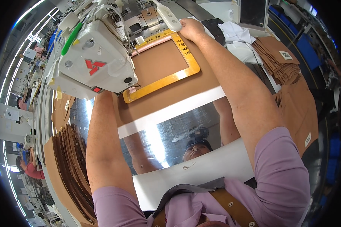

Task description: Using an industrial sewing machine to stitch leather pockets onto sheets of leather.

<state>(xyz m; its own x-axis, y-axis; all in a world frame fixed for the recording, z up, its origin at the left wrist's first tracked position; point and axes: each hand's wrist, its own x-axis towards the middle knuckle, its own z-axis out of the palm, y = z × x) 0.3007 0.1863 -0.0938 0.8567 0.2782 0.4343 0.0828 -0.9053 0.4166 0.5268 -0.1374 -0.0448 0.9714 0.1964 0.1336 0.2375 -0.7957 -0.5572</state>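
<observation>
A brown fabric piece (204, 81) lies flat under the sewing machine head (94, 56). On it rests a yellow rectangular clamp frame (159, 86) with handwritten marks, and brown cloth fills its opening. My right hand (192, 29) is at the frame's far right corner, its fingers curled beside the tip of a white handheld device (167, 17). Whether those fingers grip the device or the cloth edge cannot be made out. My left forearm (104, 140) reaches forward under the machine head, which hides my left hand completely.
A stack of brown pieces (70, 166) stands at the left. More folded brown pieces (274, 56) lie at the right beside crumpled white cloth (236, 34). A shiny metal plate (170, 132) and a white sheet (216, 162) are nearest me. A dark screen (253, 13) stands far right.
</observation>
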